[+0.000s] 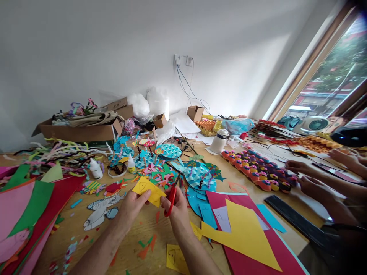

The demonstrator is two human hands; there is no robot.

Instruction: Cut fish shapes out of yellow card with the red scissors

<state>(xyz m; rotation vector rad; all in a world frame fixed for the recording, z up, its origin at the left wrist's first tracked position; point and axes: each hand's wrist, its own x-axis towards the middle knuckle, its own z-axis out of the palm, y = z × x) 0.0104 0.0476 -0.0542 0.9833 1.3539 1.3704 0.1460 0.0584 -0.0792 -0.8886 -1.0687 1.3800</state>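
Note:
My left hand (132,207) pinches a small piece of yellow paper (149,190) with a fish outline drawn on it, holding it above the table. In my right hand (179,211) are red-handled scissors (171,201), blades pointing up and away. The right thumb and fingertips touch or nearly touch the paper's right edge. Under my right forearm lies another yellow piece with a drawn fish (175,258). Cut-out grey and white paper fish (99,217) lie left of my left hand. A large yellow sheet (243,233) rests on red paper to the right.
Coloured sheets (25,206) are piled at left. Two glue bottles (96,169), woven blue paper discs (200,175) and paper scraps stand or lie ahead. At right, another person's hands (312,187) are near a painted egg tray (258,168). A cardboard box (80,131) sits by the wall.

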